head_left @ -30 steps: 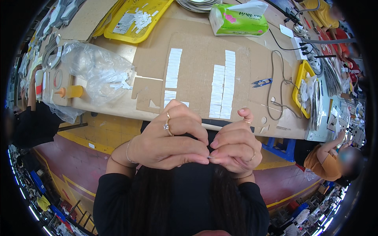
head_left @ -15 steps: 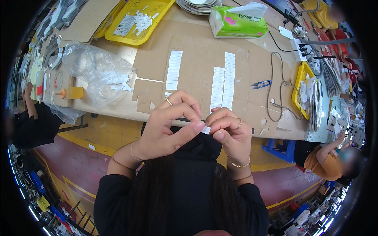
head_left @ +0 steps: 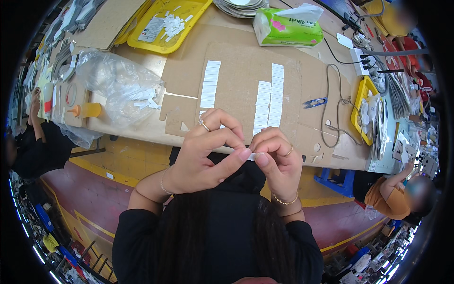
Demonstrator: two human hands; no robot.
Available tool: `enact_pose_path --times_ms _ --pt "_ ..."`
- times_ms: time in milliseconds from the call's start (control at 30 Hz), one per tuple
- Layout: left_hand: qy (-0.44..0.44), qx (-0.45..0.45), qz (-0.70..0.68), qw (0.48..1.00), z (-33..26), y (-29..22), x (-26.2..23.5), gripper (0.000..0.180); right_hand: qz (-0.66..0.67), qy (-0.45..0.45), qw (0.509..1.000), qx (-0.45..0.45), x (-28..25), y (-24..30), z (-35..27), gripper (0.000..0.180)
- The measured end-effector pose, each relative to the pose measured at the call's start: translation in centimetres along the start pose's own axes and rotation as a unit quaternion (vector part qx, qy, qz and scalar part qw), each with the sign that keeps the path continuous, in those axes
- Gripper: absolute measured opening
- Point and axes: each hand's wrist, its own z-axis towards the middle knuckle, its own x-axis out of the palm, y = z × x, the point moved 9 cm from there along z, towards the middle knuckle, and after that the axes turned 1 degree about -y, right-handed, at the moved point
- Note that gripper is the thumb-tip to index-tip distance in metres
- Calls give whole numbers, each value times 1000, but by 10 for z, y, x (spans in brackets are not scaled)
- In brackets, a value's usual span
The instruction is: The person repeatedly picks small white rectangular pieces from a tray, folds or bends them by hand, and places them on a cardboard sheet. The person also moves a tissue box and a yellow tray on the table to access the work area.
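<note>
Between my fingertips, just in front of the table edge, is a small white label (head_left: 251, 156), mostly covered by the thumbs. My left hand (head_left: 213, 149) pinches its left side with thumb and forefinger. On its other side, my right hand (head_left: 276, 158) also closes on it, thumb on top. Past my hands, rows of white labels lie flat on a cardboard sheet (head_left: 240, 85): one left column (head_left: 210, 85) and two adjoining right columns (head_left: 276, 90). A few labels near the front are partly hidden behind my fingers.
Loose white strips lie in a clear plastic bag (head_left: 118, 90) and a yellow tray (head_left: 177, 45). A green tissue pack (head_left: 288, 28) stands at the back. Thread snips (head_left: 314, 102) and a grey cord (head_left: 331, 113) lie right, beside a yellow basket (head_left: 358, 111). Co-workers sit at both sides.
The fingertips have drawn closer together over the label, and the right thumb has moved onto it. Less of the label shows now.
</note>
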Motion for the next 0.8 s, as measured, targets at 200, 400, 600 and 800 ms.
enact_pose_path --times_ms 200,400,600,800 --pt "-2 29 56 998 -1 -2 4 8 -35 -36 998 -28 4 -6 -6 8" --pt "-8 33 90 995 3 3 3 7 -97 -60 992 -48 0 -13 -1 8" --pt "-9 6 97 995 9 12 -2 8 -88 -15 995 -41 0 -16 11 15" --pt "-125 -6 164 979 36 45 -56 6 22 -115 992 -38 -21 -32 28 15"
